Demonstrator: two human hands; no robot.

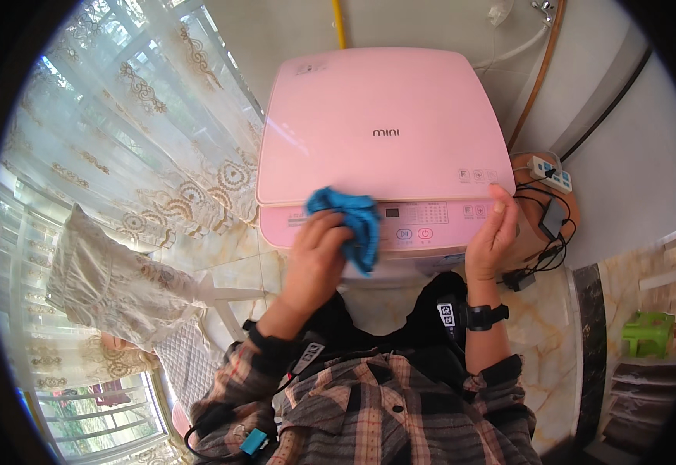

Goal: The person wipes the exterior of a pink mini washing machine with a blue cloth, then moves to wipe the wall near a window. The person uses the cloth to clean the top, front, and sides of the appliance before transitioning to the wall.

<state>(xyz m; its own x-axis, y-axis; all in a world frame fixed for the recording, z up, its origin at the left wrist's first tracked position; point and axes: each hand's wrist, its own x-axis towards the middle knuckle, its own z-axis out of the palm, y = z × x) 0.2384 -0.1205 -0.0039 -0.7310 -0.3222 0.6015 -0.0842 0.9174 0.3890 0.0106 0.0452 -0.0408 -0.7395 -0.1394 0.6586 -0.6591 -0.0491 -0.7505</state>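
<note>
A pink mini washing machine stands in front of me, its glossy lid [384,116] lying over the top and its control panel [367,224] along the front. My left hand [317,250] holds a crumpled blue cloth [355,221] against the left half of the panel and the lid's front edge; the cloth is slightly blurred. At the front right corner of the lid, my right hand [493,229] has its thumb and fingers on the edge, pinching it. A small dark display [392,213] and two round-edged buttons [414,233] show to the right of the cloth.
Sheer embroidered curtains [157,128] hang at the left, beside a cloth-draped chair [123,285]. A power strip [550,174] and tangled black cables [553,250] lie on a stool at the right. Behind are a yellow pipe [339,23] and a tap [543,9]. A green plastic stool [647,334] stands far right.
</note>
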